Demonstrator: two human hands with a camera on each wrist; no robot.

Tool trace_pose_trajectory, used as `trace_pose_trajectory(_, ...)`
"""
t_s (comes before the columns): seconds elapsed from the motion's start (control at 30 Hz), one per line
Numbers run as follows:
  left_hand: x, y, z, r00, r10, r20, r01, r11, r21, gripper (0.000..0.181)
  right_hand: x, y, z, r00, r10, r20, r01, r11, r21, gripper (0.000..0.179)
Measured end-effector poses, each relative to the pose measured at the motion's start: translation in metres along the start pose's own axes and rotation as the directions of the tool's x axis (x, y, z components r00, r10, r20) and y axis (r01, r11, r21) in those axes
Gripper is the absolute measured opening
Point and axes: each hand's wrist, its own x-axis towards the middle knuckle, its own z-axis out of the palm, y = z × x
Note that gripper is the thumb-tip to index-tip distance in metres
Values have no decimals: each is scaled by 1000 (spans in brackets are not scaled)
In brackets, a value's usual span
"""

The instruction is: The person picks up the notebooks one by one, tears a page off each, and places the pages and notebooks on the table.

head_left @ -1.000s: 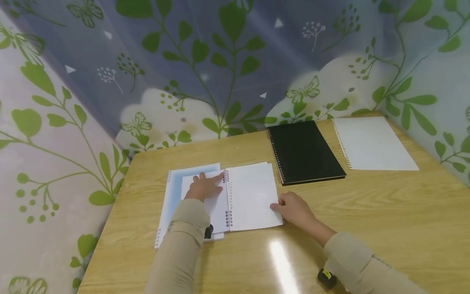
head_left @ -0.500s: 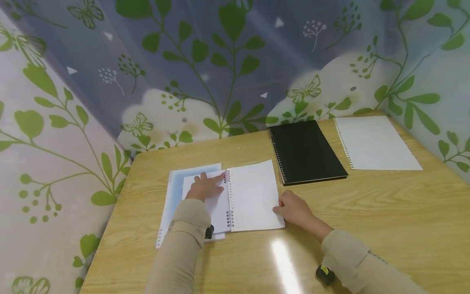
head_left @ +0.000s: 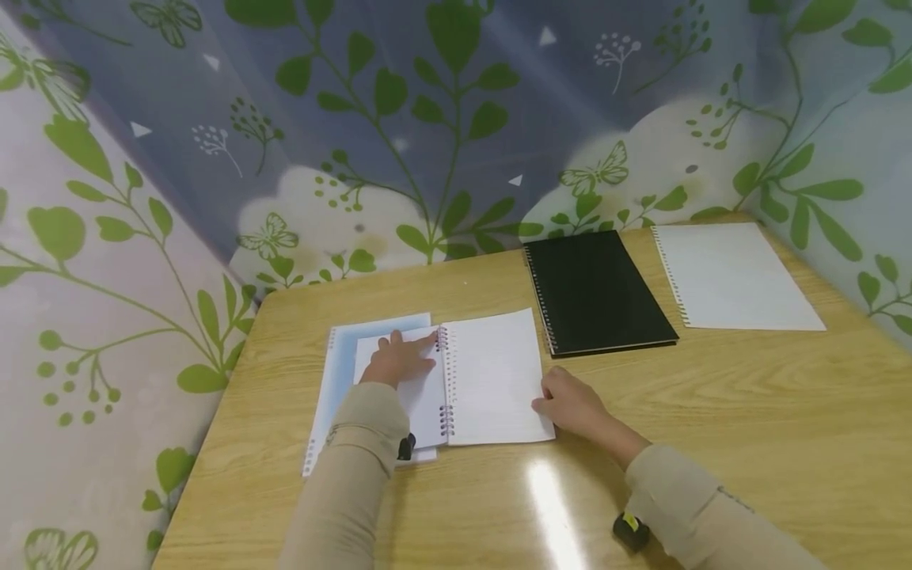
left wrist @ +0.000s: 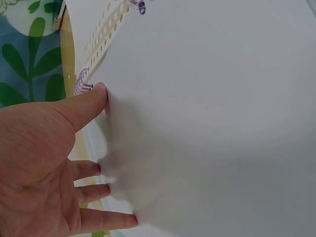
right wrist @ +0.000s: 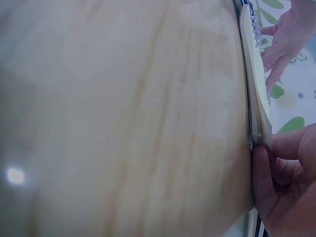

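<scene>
A spiral notebook lies open, its white right page (head_left: pixel 495 380) facing up beside the left page (head_left: pixel 426 404). My left hand (head_left: pixel 399 362) rests on the left page with fingers spread, the thumb near the purple coil (head_left: pixel 446 419). In the left wrist view, the thumb and fingertips (left wrist: pixel 129 220) of this hand press on white paper. At the notebook's outer edge, my right hand (head_left: pixel 570 402) pinches the pages between thumb and finger; the right wrist view shows this grip at the page edges (right wrist: pixel 261 123). Under the notebook's left half is a blue-edged sheet (head_left: pixel 338 372) with punched holes.
A black spiral notebook (head_left: pixel 598 293) lies at the back right of the wooden table (head_left: pixel 748 412). Beside it lies a loose white sheet (head_left: pixel 737 277) with a perforated edge. Leaf-patterned fabric (head_left: pixel 463 103) hangs behind and along both sides.
The right page's top outer corner has shifted slightly up and to the right, and my right thumb has moved a little at its edge. My left hand has stayed in place.
</scene>
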Motion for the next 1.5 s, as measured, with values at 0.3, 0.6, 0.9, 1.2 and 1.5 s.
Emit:
trace_pose_trajectory(0.3,1,0,2,1000,-6,-7,5,1000,-21,56,-2,1,-1,1000,4,1,-4,1000,-7,24)
trace_pose_trajectory(0.6,5,-4,10,1000,3,-24,-3,1000,-30,56,-2,4,2,1000,6,7,-6,1000,-10,24)
trace_pose_trajectory(0.9,16,-10,17,990,42,-135,-34,997,65,64,2,11,-2,1000,-2,9,2,1000,29,19)
trace_pose_trajectory(1.2,-3,-46,14,952,-61,-302,65,998,4,63,-12,13,-39,983,0,-184,24,992,125,15)
trace_pose_trajectory(1.5,-35,-101,14,911,-290,-293,262,956,-133,67,-28,68,-121,961,120,-251,-55,967,250,41)
